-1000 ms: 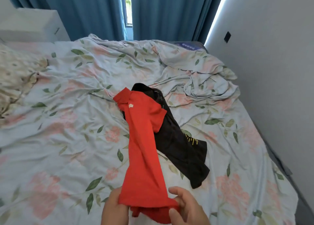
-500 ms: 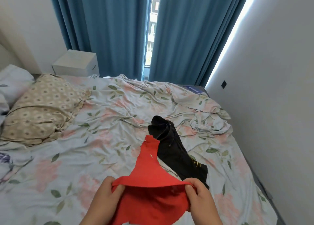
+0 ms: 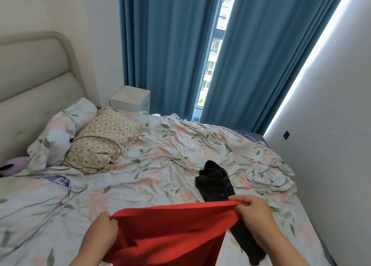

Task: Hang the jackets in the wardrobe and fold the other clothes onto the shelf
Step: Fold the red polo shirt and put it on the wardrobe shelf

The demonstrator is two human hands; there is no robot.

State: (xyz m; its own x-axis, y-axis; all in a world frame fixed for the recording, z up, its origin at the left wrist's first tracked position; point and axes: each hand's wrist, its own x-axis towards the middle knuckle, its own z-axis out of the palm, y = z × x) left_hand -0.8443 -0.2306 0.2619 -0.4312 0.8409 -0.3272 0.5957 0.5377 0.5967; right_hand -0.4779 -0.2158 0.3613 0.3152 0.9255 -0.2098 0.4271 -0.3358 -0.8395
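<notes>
Left grip, right grip pinching red jersey shirt edge, stretching it above floral-sheeted bed. Folding seemingly starting; next: laying flat.

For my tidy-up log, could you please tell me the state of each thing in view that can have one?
left grip, curled round the left edge of the red shirt.
right grip, pinching the shirt's right edge.
red shirt, lifted, its edge stretched between both grips.
black garment, crumpled, lying on the bed sheet, partly behind the shirt.
bed sheet, rumpled.
curtains, drawn, a gap left between them.
</notes>
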